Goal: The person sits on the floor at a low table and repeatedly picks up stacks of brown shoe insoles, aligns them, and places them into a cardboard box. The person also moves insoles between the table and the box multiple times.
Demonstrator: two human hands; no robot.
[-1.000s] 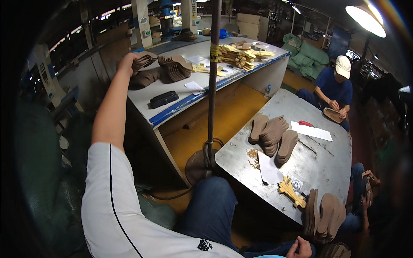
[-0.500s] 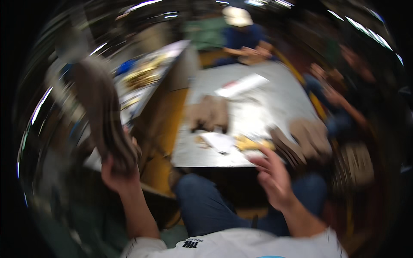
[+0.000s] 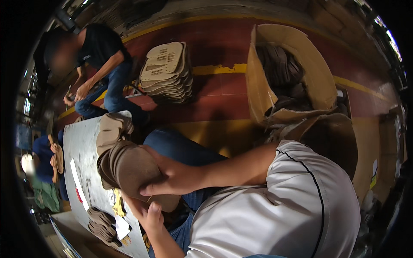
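Note:
A thick stack of brown insoles (image 3: pixel 137 170) is held over the near edge of the metal table, tilted, its top sole facing me. My right hand (image 3: pixel 174 175) is closed on the stack from the right, thumb lying across the top sole. From below, my left hand (image 3: pixel 151 218) grips the stack's lower side with its thumb raised; some of its fingers are hidden. Just beyond the held stack, lighter brown insoles (image 3: pixel 112 129) rest on the table. Another bundle of brown insoles (image 3: pixel 102 225) lies nearer, beside a white piece (image 3: pixel 122 226) and a yellow item (image 3: pixel 118 204).
An open cardboard box (image 3: pixel 292 114) holding dark soles stands on the red floor at right. A tall pile of beige insole boards (image 3: pixel 165 75) is on the floor ahead. One co-worker (image 3: pixel 101 60) sits at upper left, another (image 3: pixel 43 159) at the table's far end.
My view has swung to the right, toward the boxes. The insole stack, earlier raised in my left hand alone, is now lower and in both hands; my right hand was empty and open before.

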